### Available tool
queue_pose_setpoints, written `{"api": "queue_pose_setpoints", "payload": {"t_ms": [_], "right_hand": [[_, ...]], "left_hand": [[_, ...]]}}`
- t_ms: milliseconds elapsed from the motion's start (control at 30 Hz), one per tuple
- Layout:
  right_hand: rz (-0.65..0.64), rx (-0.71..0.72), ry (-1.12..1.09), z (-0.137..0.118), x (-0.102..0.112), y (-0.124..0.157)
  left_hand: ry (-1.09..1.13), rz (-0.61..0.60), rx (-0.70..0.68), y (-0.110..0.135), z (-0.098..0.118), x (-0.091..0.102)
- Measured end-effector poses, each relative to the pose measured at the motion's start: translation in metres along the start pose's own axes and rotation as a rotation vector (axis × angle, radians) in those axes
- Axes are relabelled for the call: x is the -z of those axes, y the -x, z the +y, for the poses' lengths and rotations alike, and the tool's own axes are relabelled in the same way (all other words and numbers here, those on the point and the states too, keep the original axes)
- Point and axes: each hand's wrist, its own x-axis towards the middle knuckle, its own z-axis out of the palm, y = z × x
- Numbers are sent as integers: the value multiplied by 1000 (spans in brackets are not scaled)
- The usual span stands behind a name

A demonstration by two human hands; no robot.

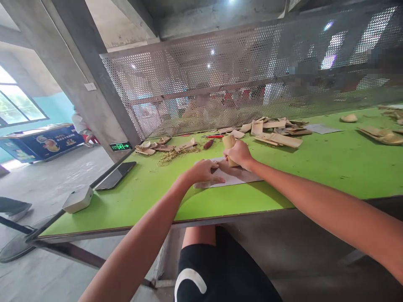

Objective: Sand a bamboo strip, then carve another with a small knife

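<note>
My right hand [239,154] grips a pale tan rolled cylinder [229,143], probably bamboo or dried sheath, standing tilted on a white sheet of paper [239,177]. My left hand [204,173] lies on the same sheet, fingers extended and touching the cylinder's lower part or close to it. The sheet rests on a bright green table [163,197]. Beyond my hands lie several dried sheath pieces [278,136], a heap of yellowish shredded fibre [178,156], a dark brown roll [208,144] and a red marker [214,136].
A dark tablet [115,175] and a white box [78,199] sit near the table's left edge. A perforated metal screen [195,84] runs along the far side. More sheath pieces [380,135] lie at the right. A standing person [80,126] and a blue freezer [40,142] are far left.
</note>
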Motion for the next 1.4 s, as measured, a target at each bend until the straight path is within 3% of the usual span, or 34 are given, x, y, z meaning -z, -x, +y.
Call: {"api": "queue_pose_setpoints", "payload": {"t_ms": [167, 367, 533, 733, 867, 933, 1100, 1267, 1400], "right_hand": [[-163, 22, -30, -1, -2, 8], [52, 55, 105, 5, -1, -3], [-197, 33, -37, 3, -4, 4], [72, 80, 132, 4, 0, -1], [-203, 91, -4, 2, -4, 8], [-256, 67, -66, 1, -5, 8], [41, 35, 47, 1, -1, 3], [-191, 24, -24, -1, 0, 9], [32, 96, 175, -2, 0, 5]], "left_hand": [[62, 35, -14, 0, -2, -1], [27, 10, -8, -1, -4, -3], [72, 15, -15, 0, -3, -2], [15, 16, -19, 1, -1, -1], [128, 39, -34, 1, -2, -2], [126, 38, -42, 2, -2, -1], [29, 11, -5, 1, -2, 0], [80, 25, -31, 1, -2, -1], [22, -4, 1, 0, -1, -1]]}}
